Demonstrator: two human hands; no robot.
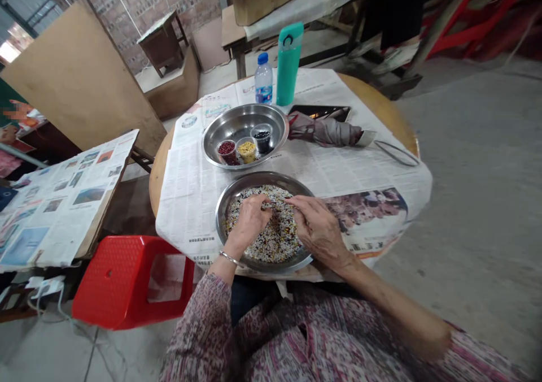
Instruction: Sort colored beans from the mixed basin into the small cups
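Note:
A round metal basin (220,224) in front of me holds a spread of white grains mixed with dark, yellow and red beans. My left hand (250,219), with a bangle at the wrist, is over its left side, thumb and fingers pinched together; whatever they hold is hidden. Over the right side, my right hand (318,226) pinches with thumb and forefinger, and a dark red speck shows at the tips. Behind stands a second metal basin (241,117) with three clear cups: red beans (227,150), yellow beans (247,149) and black beans (262,139).
Newspaper (182,201) covers the round table. Toward its back stand a water bottle (263,82) and a teal flask (289,65); a folded umbrella (326,130) and a dark tablet-like item (317,111) lie right. A red stool (114,280) is left. Another person's hand shows far left.

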